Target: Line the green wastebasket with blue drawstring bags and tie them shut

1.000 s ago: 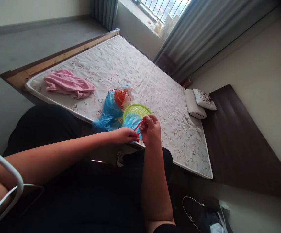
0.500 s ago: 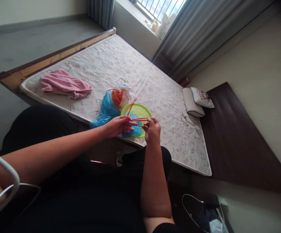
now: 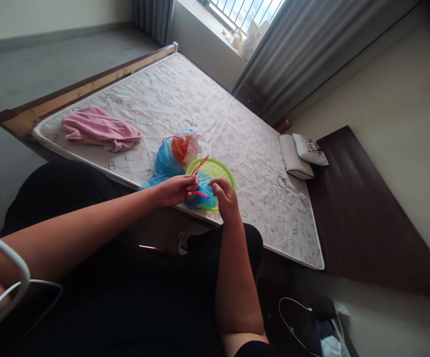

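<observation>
Left hand (image 3: pixel 180 190): above the near edge of the mattress (image 3: pixel 215 119), thumb and fingers pinched narrow on red cord.
Red cord (image 3: pixel 201 164): held in the left hand, one end jutting up in front of the basket, another stretch pointing out below the fingers toward the right hand.
Right hand (image 3: pixel 225 198): apart from the left and just beside the cord, fingers curled, thumb near the forefinger; cannot tell whether anything thin is caught between them.
Green basket (image 3: pixel 231 174): on the mattress, behind both hands, with mesh sides and a rounded rim.
Blue plastic (image 3: pixel 210 184): crumpled against the basket, partly hidden by the hands; cannot tell whether tied to the cord.
Blue bag (image 3: pixel 163 161): slumped left of the basket, next to a clear bag (image 3: pixel 193 139) with something orange showing.
Pink cloth (image 3: pixel 99 128): bunched near the footboard, well apart from the basket.
Pillows (image 3: pixel 310 148): two, side by side near the dark headboard (image 3: pixel 363 213).
</observation>
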A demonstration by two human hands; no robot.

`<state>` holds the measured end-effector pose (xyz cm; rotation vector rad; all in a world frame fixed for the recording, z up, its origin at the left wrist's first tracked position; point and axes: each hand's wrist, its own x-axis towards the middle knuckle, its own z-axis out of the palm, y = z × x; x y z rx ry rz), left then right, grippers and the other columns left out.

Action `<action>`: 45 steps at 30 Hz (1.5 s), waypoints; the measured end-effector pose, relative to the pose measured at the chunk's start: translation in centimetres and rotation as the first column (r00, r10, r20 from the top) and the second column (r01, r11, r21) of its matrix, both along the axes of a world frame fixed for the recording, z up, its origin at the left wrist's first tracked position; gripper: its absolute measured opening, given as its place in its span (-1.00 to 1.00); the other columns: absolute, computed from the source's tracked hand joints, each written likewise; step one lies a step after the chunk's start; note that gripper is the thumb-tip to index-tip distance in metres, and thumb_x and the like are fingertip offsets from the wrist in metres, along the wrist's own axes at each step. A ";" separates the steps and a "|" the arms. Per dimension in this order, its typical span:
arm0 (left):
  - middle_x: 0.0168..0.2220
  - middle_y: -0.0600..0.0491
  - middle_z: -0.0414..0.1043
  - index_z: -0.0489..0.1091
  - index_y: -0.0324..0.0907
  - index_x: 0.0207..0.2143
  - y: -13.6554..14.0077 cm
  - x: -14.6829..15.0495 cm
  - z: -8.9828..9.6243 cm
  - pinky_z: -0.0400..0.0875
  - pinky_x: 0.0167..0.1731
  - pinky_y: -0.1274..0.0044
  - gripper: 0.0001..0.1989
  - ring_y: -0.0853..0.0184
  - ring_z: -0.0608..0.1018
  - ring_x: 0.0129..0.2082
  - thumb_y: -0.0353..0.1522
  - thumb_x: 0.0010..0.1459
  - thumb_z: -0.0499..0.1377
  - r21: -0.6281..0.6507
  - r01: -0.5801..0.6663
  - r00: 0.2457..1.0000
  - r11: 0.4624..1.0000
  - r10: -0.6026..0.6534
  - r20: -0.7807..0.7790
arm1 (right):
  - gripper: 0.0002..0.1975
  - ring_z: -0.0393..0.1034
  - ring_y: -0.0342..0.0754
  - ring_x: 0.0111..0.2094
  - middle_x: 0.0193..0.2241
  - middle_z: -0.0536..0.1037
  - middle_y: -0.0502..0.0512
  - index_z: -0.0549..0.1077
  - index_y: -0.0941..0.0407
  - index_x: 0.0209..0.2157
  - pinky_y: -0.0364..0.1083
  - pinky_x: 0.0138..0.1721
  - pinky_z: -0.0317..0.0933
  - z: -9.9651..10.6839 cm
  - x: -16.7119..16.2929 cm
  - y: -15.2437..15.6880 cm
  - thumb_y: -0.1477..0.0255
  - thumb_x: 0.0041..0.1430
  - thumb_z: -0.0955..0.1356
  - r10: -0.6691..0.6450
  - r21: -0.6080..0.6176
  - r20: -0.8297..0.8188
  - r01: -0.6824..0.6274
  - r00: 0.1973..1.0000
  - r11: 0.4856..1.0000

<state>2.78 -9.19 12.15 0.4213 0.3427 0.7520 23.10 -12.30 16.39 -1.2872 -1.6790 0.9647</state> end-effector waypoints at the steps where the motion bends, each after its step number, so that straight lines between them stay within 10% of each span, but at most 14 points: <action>1: -0.54 0.13 0.25 0.46 -0.27 -0.38 0.0 -0.1 0.1 0.40 -0.52 0.63 -0.75 0.43 0.43 -0.55 -0.31 0.26 0.39 0.048 0.029 0.999 0.998 -0.028 -0.028 | -0.80 0.47 0.01 -0.07 -0.15 0.58 0.07 0.54 0.05 -0.15 0.00 0.03 0.35 -0.4 -0.1 0.3 0.26 0.34 0.34 -0.036 0.060 -0.016 0.037 0.999 0.997; 6: -0.48 0.05 0.36 0.50 -0.27 -0.39 1.3 -1.5 0.0 0.31 -0.49 0.59 -0.60 0.40 0.42 -0.50 -0.10 0.16 0.43 0.349 0.182 0.946 0.919 -0.066 -0.318 | -0.59 0.51 0.04 0.08 0.01 0.61 0.10 0.44 0.01 0.11 0.06 0.17 0.37 -3.3 -1.0 1.1 0.23 0.26 0.40 0.137 -0.068 0.008 -0.136 0.991 0.988; 10: -0.46 0.04 0.45 0.57 -0.24 -0.33 2.7 -2.8 -1.2 0.32 -0.41 0.54 -0.60 0.34 0.46 -0.44 -0.05 0.26 0.30 0.617 0.431 0.717 0.659 0.165 -0.678 | -0.67 0.55 0.06 -0.04 -0.12 0.65 0.09 0.51 0.04 0.00 0.08 0.11 0.40 -4.6 -1.3 1.1 0.21 0.27 0.41 0.166 -0.164 0.161 -0.139 0.973 0.977; 14: -0.35 0.00 0.48 0.60 -0.21 -0.33 2.9 -3.0 -2.0 0.38 -0.29 0.51 -0.67 0.31 0.49 -0.36 -0.16 0.32 0.20 0.785 0.491 0.604 0.378 0.502 -0.619 | -0.75 0.55 0.02 -0.06 -0.11 0.65 0.06 0.53 0.01 -0.07 0.02 0.06 0.41 -4.9 -1.3 1.4 0.23 0.26 0.41 0.134 -0.178 0.139 -0.109 0.981 0.978; 18: -0.21 -0.12 0.49 0.63 -0.24 -0.21 2.6 -2.5 -2.4 0.47 -0.13 0.40 -0.68 0.25 0.54 -0.26 -0.24 0.37 0.13 0.854 0.446 0.592 0.269 0.626 -0.507 | -0.61 0.54 -0.03 -0.20 -0.23 0.63 0.01 0.48 0.00 0.02 -0.05 -0.12 0.41 -5.3 -0.9 1.8 0.17 0.21 0.45 0.049 -0.241 0.007 -0.046 0.999 0.969; 25: 0.29 -0.29 0.42 0.62 -0.24 -0.19 1.9 -1.8 -3.0 0.36 0.30 0.16 -0.74 0.01 0.47 0.31 -0.33 0.36 0.14 0.883 0.364 0.581 0.296 0.669 -0.464 | -0.49 0.53 0.00 -0.24 -0.23 0.62 0.07 0.49 0.04 0.05 -0.01 -0.14 0.41 -6.0 -0.6 2.1 0.00 0.22 0.42 -0.054 -0.267 -0.088 0.029 0.995 0.963; 31: 0.31 -0.27 0.43 0.63 -0.22 -0.15 0.1 -0.6 -2.0 0.33 0.36 0.19 -0.77 0.03 0.50 0.31 -0.35 0.35 0.17 0.923 0.252 0.682 0.292 0.623 -0.383 | -0.48 0.55 0.11 0.07 0.02 0.64 0.18 0.55 0.01 -0.05 0.08 0.10 0.44 -6.1 -1.7 2.3 -0.11 0.21 0.38 -0.128 -0.320 -0.256 0.041 0.958 0.947; 35: 0.27 -0.20 0.48 0.67 -0.13 -0.19 -0.7 -0.5 -1.2 0.34 0.36 0.21 -0.86 0.05 0.53 0.27 -0.37 0.29 0.27 0.922 0.173 0.708 0.345 0.608 -0.360 | -0.48 0.57 0.01 -0.21 -0.27 0.63 0.10 0.51 0.06 -0.26 0.00 -0.12 0.49 -6.0 -0.5 2.5 -0.13 0.08 0.47 -0.233 -0.358 -0.227 0.141 0.946 0.923; 40: 0.26 -0.24 0.47 0.68 -0.16 -0.28 0.3 -1.4 -0.8 0.38 0.31 0.22 -0.79 0.03 0.51 0.26 -0.24 0.31 0.29 0.904 0.099 0.730 0.415 0.587 -0.350 | -0.51 0.52 -0.10 -0.35 -0.41 0.53 -0.01 0.31 0.04 -0.39 -0.06 -0.22 0.49 -5.4 4.4 3.3 -0.11 0.19 0.40 -0.455 -0.305 -0.438 0.348 0.775 0.886; 45: 0.21 -0.25 0.51 0.66 -0.22 -0.33 2.2 -1.7 -1.7 0.48 0.16 0.29 -0.59 0.09 0.60 0.07 -0.04 0.24 0.32 0.826 0.180 0.750 0.535 0.468 -0.467 | -0.60 0.48 -0.13 -0.39 -0.40 0.53 -0.01 0.23 0.03 -0.41 -0.12 -0.29 0.46 -4.6 8.7 3.5 0.03 0.26 0.36 -0.665 -0.327 -0.536 0.598 0.521 0.732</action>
